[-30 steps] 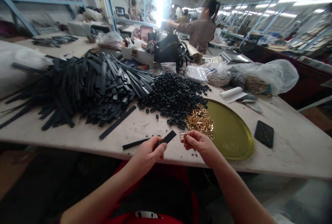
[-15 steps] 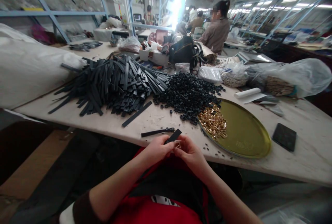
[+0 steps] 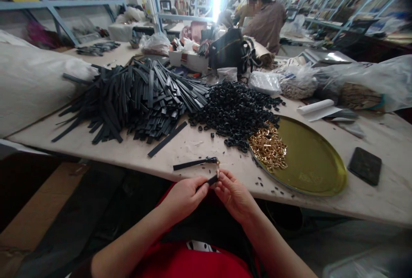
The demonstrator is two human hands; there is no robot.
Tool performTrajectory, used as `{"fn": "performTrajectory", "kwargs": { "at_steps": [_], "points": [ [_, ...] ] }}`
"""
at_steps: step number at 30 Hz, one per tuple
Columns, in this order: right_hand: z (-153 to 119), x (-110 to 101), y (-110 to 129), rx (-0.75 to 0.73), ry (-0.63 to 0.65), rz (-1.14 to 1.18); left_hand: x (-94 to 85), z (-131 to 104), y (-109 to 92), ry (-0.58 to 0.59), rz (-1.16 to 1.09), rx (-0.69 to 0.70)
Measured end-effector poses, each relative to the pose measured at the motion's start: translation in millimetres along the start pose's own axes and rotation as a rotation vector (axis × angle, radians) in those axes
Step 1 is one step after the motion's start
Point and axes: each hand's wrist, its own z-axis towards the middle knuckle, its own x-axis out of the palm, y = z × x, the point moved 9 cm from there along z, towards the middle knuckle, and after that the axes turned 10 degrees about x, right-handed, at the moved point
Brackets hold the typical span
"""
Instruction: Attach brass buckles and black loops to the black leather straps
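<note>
Between my two hands is a short black strap [image 3: 212,179]. My left hand [image 3: 188,194] pinches it from the left, and my right hand [image 3: 232,192] closes its fingertips on its right end, where a small gold-coloured buckle [image 3: 218,170] partly shows. Just beyond them on the table lies another black strap [image 3: 189,164], with a dark loop at its right end. A single flat strip [image 3: 167,139] lies farther left. Behind are a big heap of black strips [image 3: 138,98] and a pile of small black loops [image 3: 234,110]. Gold buckles [image 3: 269,147] cover the left part of a round tray [image 3: 315,153].
A phone [image 3: 365,166] lies right of the tray on the table [image 3: 325,205]. A large white sack [image 3: 38,85] stands at the left. Farther back are a black bag [image 3: 227,52], plastic bags [image 3: 298,83] and a seated person [image 3: 267,20]. Small dark bits lie near the table edge.
The strap between my hands is lower and flatter, with less of it showing beyond my left fingers. My right fingers have shifted to its end. The whole view has shifted slightly.
</note>
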Motion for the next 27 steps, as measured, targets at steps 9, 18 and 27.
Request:
{"fn": "performTrajectory", "kwargs": {
  "at_steps": [9,18,27],
  "points": [
    [-12.7,-1.8,23.2,-0.374,-0.157,-0.563,20.5,14.9,29.6,0.04,-0.292,-0.159],
    [9.1,-14.2,11.2,-0.143,-0.109,-0.327,34.7,16.7,48.0,0.043,-0.5,-0.306],
    [2.2,3.0,-6.1,-0.052,0.069,-0.326,27.4,11.1,50.8,-0.052,-0.376,-0.237]
  ]
}}
